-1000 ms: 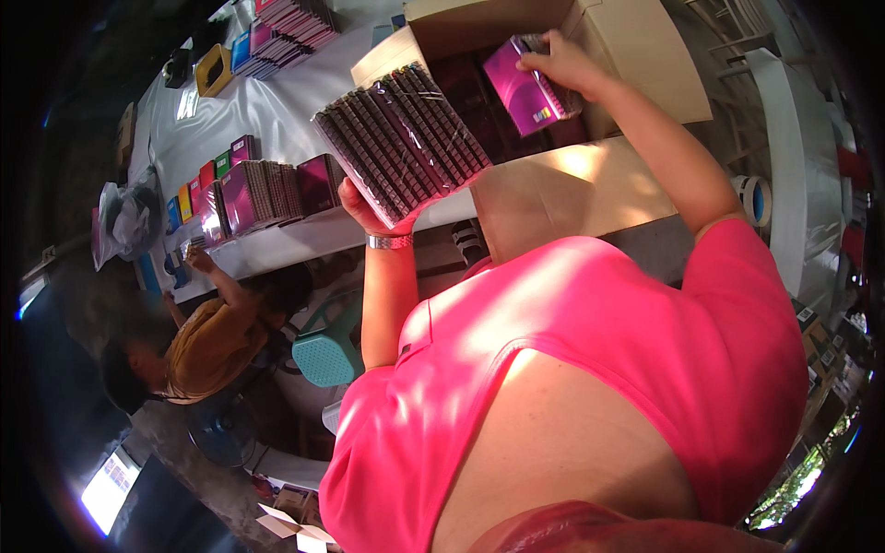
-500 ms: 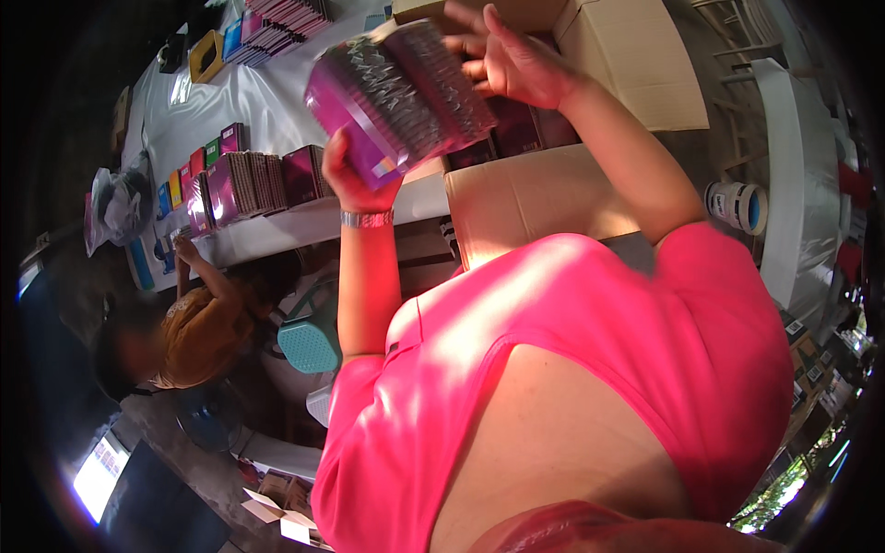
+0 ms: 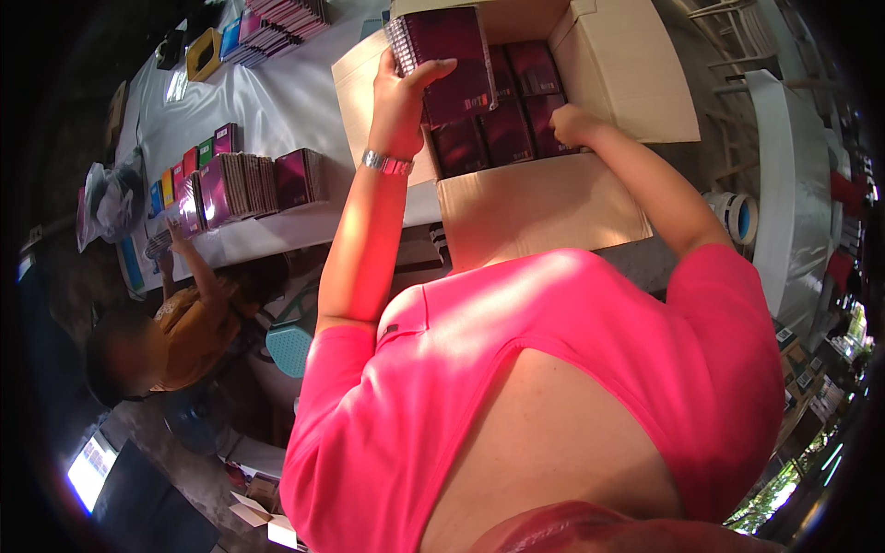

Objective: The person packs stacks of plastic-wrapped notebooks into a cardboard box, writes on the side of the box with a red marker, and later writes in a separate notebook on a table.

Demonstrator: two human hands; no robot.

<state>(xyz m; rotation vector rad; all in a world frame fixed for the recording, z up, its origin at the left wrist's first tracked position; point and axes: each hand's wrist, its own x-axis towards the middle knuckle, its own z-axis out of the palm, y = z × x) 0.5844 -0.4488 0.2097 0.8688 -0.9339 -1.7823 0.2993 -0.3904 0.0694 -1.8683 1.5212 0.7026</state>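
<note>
My left hand (image 3: 399, 106) is closed round a stack of dark purple spiral notebooks (image 3: 452, 69), thumb across the top cover. The stack is above the left part of an open cardboard box (image 3: 544, 203). Inside the box, more purple notebooks (image 3: 507, 129) lie in rows of stacks, covers up. My right hand (image 3: 573, 126) is down at the box's right side, touching or close to the rightmost notebooks. Its fingers are curled, and whatever they may grip is hidden.
Left of the box, a table (image 3: 277, 101) under a shiny grey sheet bears purple notebook stacks (image 3: 244, 184) and several coloured notebooks. A co-worker (image 3: 198, 332) in an orange top reaches to its near edge. A teal stool (image 3: 289, 348) and white bucket (image 3: 737, 218) stand nearby.
The held notebook stack has turned from showing its spiral edges to lying cover up, and moved right over the box. My right hand has left it, going down into the box, its fingers now curled.
</note>
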